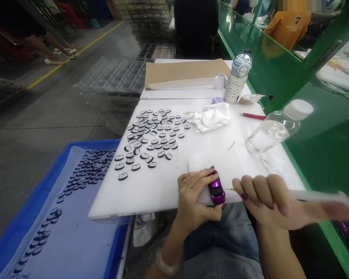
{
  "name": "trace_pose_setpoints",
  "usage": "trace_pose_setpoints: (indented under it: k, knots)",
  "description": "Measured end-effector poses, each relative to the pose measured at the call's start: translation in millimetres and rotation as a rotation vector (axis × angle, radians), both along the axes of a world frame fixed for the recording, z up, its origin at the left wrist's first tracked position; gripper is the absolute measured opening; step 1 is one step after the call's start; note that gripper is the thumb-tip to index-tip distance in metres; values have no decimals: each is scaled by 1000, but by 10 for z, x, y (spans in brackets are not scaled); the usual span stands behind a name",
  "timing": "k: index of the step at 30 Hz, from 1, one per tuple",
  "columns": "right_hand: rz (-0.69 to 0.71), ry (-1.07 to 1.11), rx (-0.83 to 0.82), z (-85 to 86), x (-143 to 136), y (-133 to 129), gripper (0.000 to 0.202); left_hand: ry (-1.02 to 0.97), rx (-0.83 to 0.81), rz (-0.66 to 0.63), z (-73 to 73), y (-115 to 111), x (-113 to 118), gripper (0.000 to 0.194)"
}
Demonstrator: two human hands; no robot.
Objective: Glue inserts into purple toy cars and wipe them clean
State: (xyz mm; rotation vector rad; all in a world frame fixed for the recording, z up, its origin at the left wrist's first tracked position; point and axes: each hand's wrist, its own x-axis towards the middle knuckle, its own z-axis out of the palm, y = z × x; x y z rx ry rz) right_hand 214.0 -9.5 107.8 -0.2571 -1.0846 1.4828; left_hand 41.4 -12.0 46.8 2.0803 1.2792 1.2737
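Observation:
A shiny purple toy car (216, 190) with a dark rear window is held at the front edge of the white table by my left hand (196, 193), fingers on its far end and thumb at its near end. My right hand (267, 195) is wrapped around a translucent syringe (314, 195), whose thin tip points left at the car, a small gap away. The thumb stretches along the barrel toward its blurred far end. Many small dark-edged clear window pieces (152, 147) lie scattered on the left of the tabletop (159, 186).
Crumpled white tissue (212, 117), a red pen (252, 116), a clear bottle (279, 126) and a dotted tumbler (237, 79) stand or lie farther back. A blue tray (64, 159) with more dark pieces is lower left. A green partition (317, 143) borders the right.

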Motion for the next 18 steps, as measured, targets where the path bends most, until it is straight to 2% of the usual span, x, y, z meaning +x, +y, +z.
trace_pose_setpoints:
  k: [3,5,12,18]
  knots:
    - [126,179,-96,-8,-123,108,70,-5,-8,17,17,2,15,49]
    - [149,213,-138,-52,-182,151,73,-14,-7,28,26,5,28,48]
    - [175,166,-152,-117,-221,181,75,-89,5,39,35,18,56,45]
    - [151,129,-149,-123,-222,184,76,-61,-1,39,17,18,40,46]
